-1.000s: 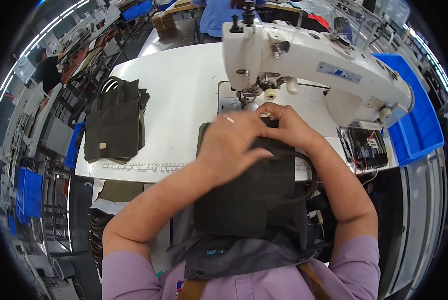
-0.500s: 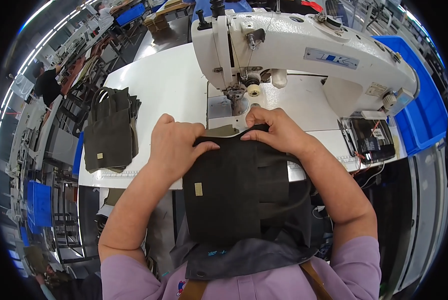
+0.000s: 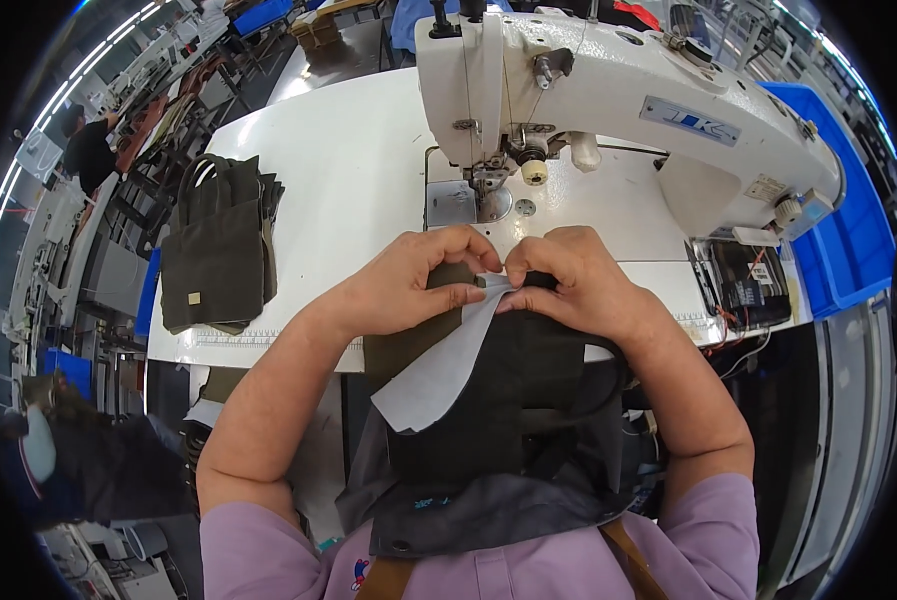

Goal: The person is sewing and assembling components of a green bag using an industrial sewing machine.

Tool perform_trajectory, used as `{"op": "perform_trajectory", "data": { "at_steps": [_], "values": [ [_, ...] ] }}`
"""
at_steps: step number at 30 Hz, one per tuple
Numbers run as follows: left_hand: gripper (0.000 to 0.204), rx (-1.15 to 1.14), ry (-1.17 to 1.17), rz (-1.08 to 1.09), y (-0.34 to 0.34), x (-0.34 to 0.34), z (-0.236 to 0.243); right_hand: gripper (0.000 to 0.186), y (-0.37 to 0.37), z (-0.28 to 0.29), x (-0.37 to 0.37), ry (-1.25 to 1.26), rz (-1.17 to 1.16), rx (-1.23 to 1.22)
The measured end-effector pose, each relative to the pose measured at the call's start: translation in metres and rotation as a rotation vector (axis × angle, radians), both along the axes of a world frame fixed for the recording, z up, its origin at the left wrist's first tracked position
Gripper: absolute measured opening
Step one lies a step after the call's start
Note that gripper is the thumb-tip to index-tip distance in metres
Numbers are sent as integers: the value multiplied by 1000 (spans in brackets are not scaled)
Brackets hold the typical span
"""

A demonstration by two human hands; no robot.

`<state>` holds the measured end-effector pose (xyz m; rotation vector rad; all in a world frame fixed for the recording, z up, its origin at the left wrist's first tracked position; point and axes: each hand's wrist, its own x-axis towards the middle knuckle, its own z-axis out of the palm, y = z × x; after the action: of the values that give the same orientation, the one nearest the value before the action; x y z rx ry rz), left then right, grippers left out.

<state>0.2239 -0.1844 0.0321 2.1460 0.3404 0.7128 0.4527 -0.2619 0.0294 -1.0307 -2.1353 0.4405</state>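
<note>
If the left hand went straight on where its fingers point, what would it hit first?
Past the pale cloth at its fingertips, the left hand would probably meet the right hand; depth is hard to judge.

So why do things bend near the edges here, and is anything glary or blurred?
In the head view, the fisheye lens bends the light strips at left and leaves the corners black; light glares off the metal table behind; the person at lower left looks smeared; the sewing machine and pale flap look fairly crisp, while the dark bag piece shows little detail.
</note>
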Motion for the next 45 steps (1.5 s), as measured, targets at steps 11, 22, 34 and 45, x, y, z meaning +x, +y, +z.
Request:
{"op": "perform_trajectory", "data": {
  "at_steps": [11, 22, 34, 45],
  "values": [
    [11, 45, 138, 236, -44, -16, 28, 19, -26, 25, -16, 89, -107, -25],
    [18, 532, 73, 218, -67, -49, 25, 22, -56, 23, -47, -43, -110, 182],
    [20, 497, 58, 292, -64, -59, 21, 18, -55, 24, -58, -85, -137, 209],
    [24, 380, 66, 301, -65, -63, 26, 11, -46, 17, -61, 16, -86, 142]
  ]
}}
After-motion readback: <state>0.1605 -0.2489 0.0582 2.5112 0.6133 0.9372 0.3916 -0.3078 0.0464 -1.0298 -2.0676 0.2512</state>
